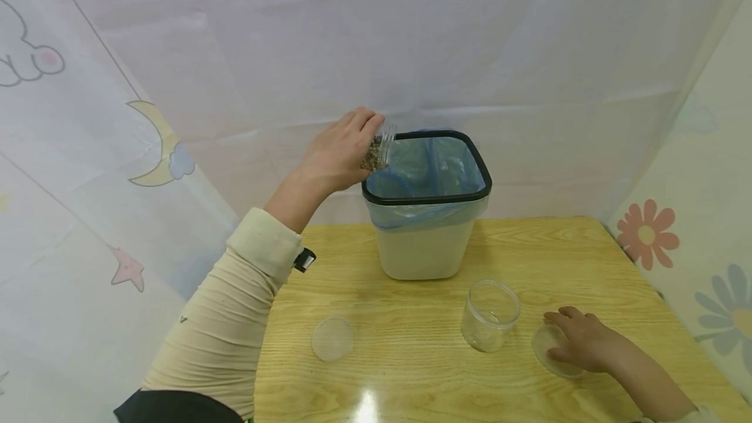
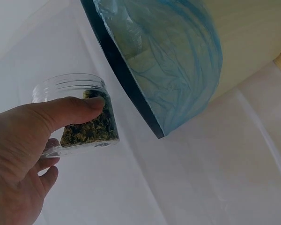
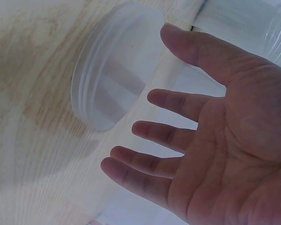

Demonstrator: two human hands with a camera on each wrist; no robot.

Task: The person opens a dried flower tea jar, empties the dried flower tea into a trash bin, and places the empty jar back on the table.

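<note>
My left hand (image 1: 341,152) grips a clear plastic jar (image 1: 384,145) part-filled with dried greenish-brown leafy bits (image 2: 91,131). It is tilted, its mouth toward the bin, at the left rim of a trash bin (image 1: 420,247) lined with a blue bag (image 1: 435,168). In the left wrist view the thumb lies across the jar's side. Above a translucent round lid (image 1: 552,351) on the table hovers my right hand (image 1: 587,341). Its fingers are spread and hold nothing in the right wrist view, where the lid (image 3: 117,70) lies apart from the fingertips.
An uncapped clear jar (image 1: 490,318) stands on the wooden table (image 1: 411,364), left of the right hand. Another translucent lid (image 1: 332,339) lies at the front left. Behind the bin hangs a pale cloth (image 1: 352,38); printed cloth (image 1: 693,240) borders the right side.
</note>
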